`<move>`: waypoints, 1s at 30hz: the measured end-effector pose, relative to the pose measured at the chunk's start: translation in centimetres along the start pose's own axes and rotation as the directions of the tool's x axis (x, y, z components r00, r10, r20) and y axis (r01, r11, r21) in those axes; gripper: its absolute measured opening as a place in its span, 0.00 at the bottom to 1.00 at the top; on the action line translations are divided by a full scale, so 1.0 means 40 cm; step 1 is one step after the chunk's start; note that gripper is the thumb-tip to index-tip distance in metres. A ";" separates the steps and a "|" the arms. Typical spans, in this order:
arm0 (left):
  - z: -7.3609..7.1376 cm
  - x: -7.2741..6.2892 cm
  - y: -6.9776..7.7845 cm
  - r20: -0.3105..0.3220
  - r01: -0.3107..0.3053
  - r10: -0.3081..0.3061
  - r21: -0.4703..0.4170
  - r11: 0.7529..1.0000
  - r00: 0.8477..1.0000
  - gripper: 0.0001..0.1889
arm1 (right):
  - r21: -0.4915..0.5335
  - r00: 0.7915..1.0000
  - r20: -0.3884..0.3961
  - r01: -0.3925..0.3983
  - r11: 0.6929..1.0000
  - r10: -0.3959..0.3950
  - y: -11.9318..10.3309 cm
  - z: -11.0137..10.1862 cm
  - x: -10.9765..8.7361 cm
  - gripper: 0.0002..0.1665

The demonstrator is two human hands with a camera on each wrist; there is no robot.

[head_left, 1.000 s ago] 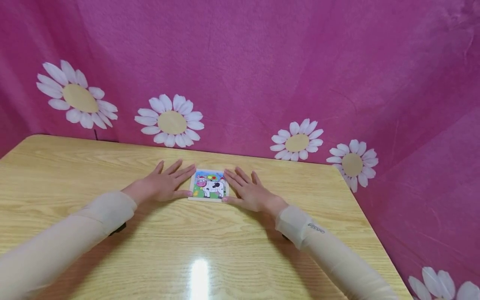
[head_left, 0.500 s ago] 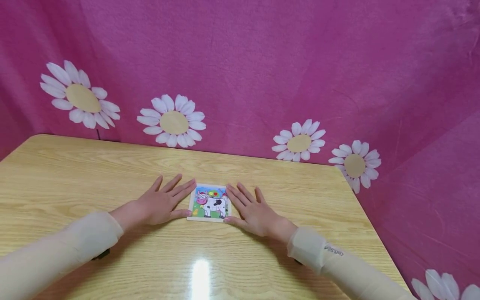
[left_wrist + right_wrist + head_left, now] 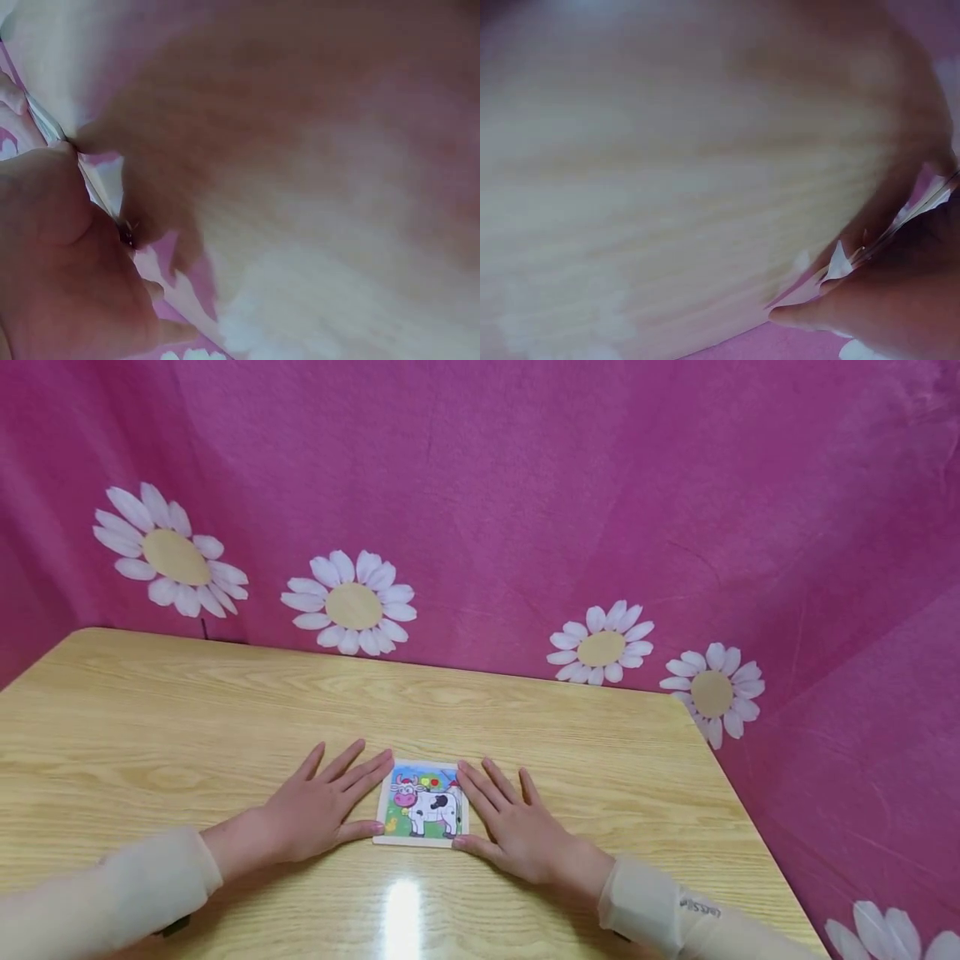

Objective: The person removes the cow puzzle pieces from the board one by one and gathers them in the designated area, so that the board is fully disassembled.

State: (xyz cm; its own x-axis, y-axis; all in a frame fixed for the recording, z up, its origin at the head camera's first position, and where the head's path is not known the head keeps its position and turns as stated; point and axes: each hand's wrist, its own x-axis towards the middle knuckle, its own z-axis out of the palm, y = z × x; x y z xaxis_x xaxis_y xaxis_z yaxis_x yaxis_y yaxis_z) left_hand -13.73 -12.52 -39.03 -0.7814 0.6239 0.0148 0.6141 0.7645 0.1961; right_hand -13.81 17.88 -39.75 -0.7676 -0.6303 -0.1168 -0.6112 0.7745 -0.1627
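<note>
A small square cow picture puzzle in a pale frame lies flat on the table, between both hands in the head view. My left hand has its fingers spread, its index fingertip at the puzzle's far left corner and its thumb tip at the near left one. Mirroring it, my right hand touches the far and near right corners with straight fingers. The left wrist view shows the left palm close up beside the frame's thin edge. The right wrist view is blurred, with part of the right hand at lower right.
The wooden table has a far edge against a pink curtain printed with white daisies. Its right edge slants down toward the near right. A light reflection shines on the wood below the puzzle.
Both hands and the cow puzzle between them have slid together across the table toward the person, away from the far edge. The fingers have stayed spread at its sides.
</note>
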 end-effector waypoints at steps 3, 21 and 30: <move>0.007 -0.018 0.015 -0.019 -0.002 0.002 0.013 1.000 1.000 0.41 | -0.010 1.000 -0.001 -0.001 1.000 0.001 -0.012 0.005 -0.019 0.48; 0.059 -0.103 0.081 -0.111 0.003 0.006 0.079 0.997 0.994 0.40 | -0.068 0.995 -0.090 0.043 0.997 -0.049 -0.072 0.041 -0.116 0.47; 0.055 -0.120 0.100 -0.106 0.012 -0.001 0.101 0.995 0.994 0.40 | -0.084 0.987 -0.138 0.069 0.994 -0.081 -0.082 0.049 -0.133 0.46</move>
State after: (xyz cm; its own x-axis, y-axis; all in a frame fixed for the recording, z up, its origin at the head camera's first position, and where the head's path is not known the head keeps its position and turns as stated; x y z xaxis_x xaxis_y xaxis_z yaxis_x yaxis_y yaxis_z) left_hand -7.27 -12.10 -40.47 -0.7893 0.6024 0.1186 0.6130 0.7842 0.0960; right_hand -7.37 18.59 -40.51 -0.7351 -0.6771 0.0334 -0.6771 0.7308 -0.0870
